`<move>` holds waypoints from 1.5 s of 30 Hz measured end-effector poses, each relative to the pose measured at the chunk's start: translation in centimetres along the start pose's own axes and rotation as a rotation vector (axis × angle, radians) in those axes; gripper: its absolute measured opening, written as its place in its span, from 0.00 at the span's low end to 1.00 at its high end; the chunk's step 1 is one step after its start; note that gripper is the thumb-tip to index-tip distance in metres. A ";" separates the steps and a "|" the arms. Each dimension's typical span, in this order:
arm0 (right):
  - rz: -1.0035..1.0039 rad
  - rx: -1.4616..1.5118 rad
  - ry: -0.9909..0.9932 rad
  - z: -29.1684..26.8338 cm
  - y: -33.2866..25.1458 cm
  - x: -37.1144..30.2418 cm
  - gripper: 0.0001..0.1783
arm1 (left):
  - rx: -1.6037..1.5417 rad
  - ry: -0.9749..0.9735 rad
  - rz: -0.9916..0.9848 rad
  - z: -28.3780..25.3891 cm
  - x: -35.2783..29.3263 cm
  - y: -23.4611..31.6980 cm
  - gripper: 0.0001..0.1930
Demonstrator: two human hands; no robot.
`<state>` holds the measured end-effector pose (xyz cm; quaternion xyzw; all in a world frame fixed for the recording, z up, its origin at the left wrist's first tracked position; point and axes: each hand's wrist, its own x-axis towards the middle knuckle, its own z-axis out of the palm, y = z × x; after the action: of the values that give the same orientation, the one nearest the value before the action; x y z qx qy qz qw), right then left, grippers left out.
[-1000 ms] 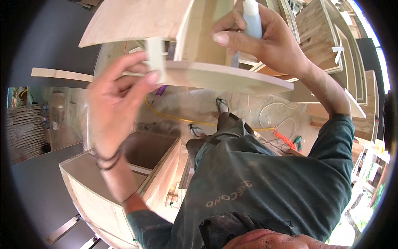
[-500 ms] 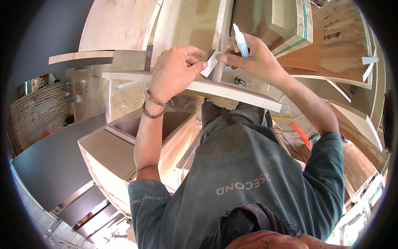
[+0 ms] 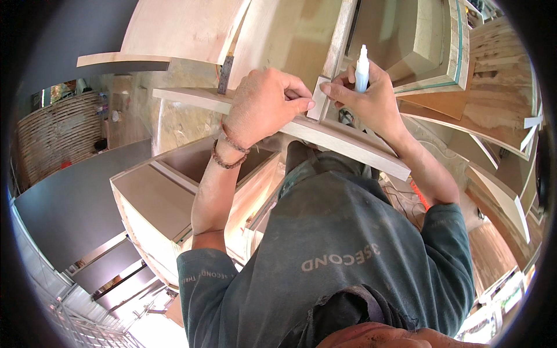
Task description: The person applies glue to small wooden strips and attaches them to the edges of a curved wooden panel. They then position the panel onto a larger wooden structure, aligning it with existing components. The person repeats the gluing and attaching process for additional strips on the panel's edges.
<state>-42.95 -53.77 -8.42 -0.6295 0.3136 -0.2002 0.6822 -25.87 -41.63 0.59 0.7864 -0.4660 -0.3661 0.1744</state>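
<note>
Both hands up at the long bar (image 3: 354, 143) now, working just beyond its middle. The left hand (image 3: 272, 104) pinches the near-left edge of a small pale strip (image 3: 317, 97); the right hand (image 3: 361, 93) has its thumb at the strip's far-right edge and its fingers wrapped around a pale-blue bottle (image 3: 362, 76), white nozzle pointing away from the bar.

Edges: the strip sits over the spot where a narrow beam (image 3: 340, 43) comes in to the bar, its far edge facing out along that beam. The bar's right end juts out square beside the right forearm, tight there; its left end runs free past the left hand, a dark strut (image 3: 225, 75) meeting it on the far side. Room on the near side is slim: the shirt (image 3: 336, 232) comes right up close. More space opens under the bar's left stretch, before the open box (image 3: 148, 200) on the near-left.

Harder to read: the left fingertips tuck behind the hand, the right grip hides the bottle's base, and whether strip and beam touch, can't tell. Beyond the bar, the pale panel (image 3: 180, 29) runs out of view; near its right end, the forearm partly covers an orange hose (image 3: 419, 195).
</note>
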 end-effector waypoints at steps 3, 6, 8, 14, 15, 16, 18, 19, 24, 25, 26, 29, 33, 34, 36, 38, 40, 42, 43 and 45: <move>-0.005 0.025 0.013 0.3 0.4 -0.1 0.21 | -0.021 -0.023 -0.031 -0.1 0.3 0.2 0.11; 0.006 0.049 0.020 0.5 0.5 -0.3 0.20 | -0.014 -0.025 -0.055 -0.1 0.4 0.6 0.14; 0.014 0.048 0.015 0.6 0.5 -0.4 0.19 | -0.060 -0.040 -0.056 -0.1 0.4 0.3 0.15; -0.024 -0.046 -0.025 0.5 0.1 -0.4 0.23 | -0.084 -0.014 -0.053 0.0 0.3 0.2 0.16; -0.026 -0.042 -0.023 0.5 0.1 -0.4 0.24 | -0.091 -0.012 -0.055 0.1 0.3 0.2 0.15; -0.028 -0.037 -0.021 0.5 0.2 -0.5 0.24 | -0.092 -0.010 -0.056 0.2 0.4 0.2 0.15; -0.018 -0.002 -0.017 0.6 0.4 -0.7 0.19 | -0.093 -0.004 -0.059 0.2 0.3 0.2 0.15; -0.013 0.015 -0.014 0.6 0.4 -0.8 0.17 | -0.094 -0.003 -0.063 0.2 0.3 0.2 0.15; -0.012 0.006 -0.059 0.6 0.2 -0.7 0.17 | -0.095 0.005 -0.062 0.3 0.3 0.0 0.16; -0.010 -0.001 -0.066 0.6 0.1 -0.7 0.17 | -0.090 0.001 -0.069 0.3 0.3 0.0 0.16; -0.008 -0.004 -0.067 0.5 0.2 -0.7 0.17 | -0.085 0.000 -0.075 0.3 0.3 0.0 0.16; -0.016 -0.001 -0.063 0.5 0.3 -0.7 0.17 | -0.096 -0.007 -0.075 0.3 0.4 0.2 0.17; -0.036 0.008 -0.046 0.7 0.9 -0.7 0.18 | -0.142 -0.013 -0.093 0.3 0.3 0.4 0.18; -0.034 0.003 -0.044 0.7 1.0 -0.7 0.18 | -0.112 -0.023 -0.102 0.2 0.4 0.5 0.18; -0.025 0.020 -0.062 0.6 0.9 -0.6 0.19 | -0.058 -0.040 -0.121 0.2 0.6 1.2 0.19; -0.017 0.002 -0.068 0.5 0.9 -0.5 0.19 | 0.082 -0.069 -0.144 0.0 1.2 2.3 0.19; -0.011 -0.049 -0.062 0.0 0.6 -0.5 0.19 | 0.166 -0.086 -0.152 0.2 1.5 2.6 0.19; 0.041 -0.149 -0.101 -1.0 -1.3 -0.7 0.17 | 0.200 -0.091 -0.153 0.2 1.5 2.6 0.19; 0.067 -0.200 -0.122 -1.5 -2.0 -0.7 0.18 | 0.168 -0.058 -0.148 0.3 1.3 2.4 0.18; 0.067 -0.127 -0.152 -2.7 -2.1 -0.9 0.18 | 0.104 0.007 -0.135 0.5 0.7 1.9 0.17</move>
<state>-45.17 -55.45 -6.27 -0.6741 0.2937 -0.1087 0.6690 -27.19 -43.14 1.07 0.8251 -0.4299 -0.3497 0.1096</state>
